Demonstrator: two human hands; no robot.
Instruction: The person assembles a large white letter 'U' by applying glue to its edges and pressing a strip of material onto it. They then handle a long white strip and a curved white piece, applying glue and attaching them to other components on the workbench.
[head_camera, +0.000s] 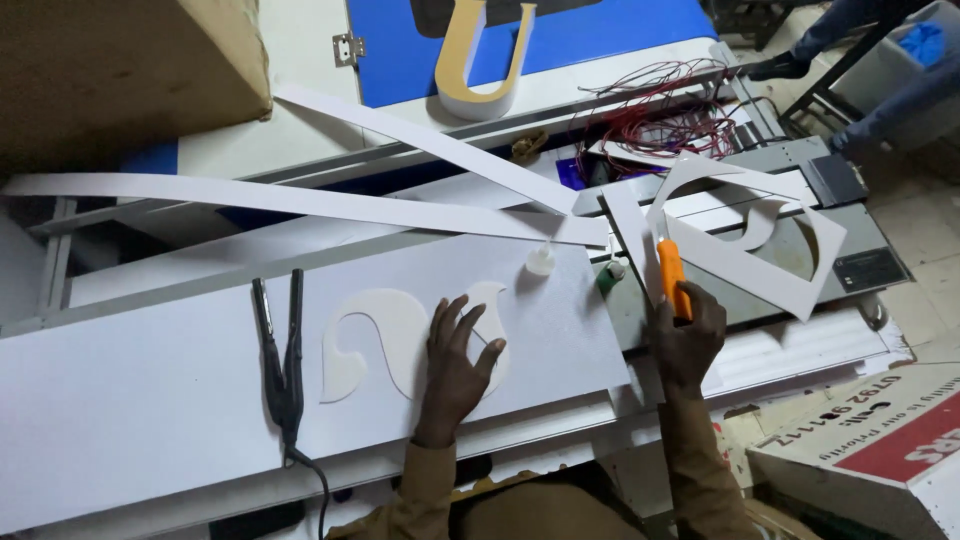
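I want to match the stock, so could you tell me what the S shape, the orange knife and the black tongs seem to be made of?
S shape: looks like white foam board or plastic sheet, matte, thin and flat with clean cut edges.
Orange knife, in the right hand: apparently plastic, smooth and slightly glossy.
Black tongs: probably plastic-cased, dark, faintly shiny, with a cord.
The left hand presses the S shape.

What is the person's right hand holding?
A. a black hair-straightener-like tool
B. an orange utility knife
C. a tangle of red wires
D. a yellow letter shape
B: the right hand grips an orange utility knife, while the left hand rests flat on the white curved cutout.
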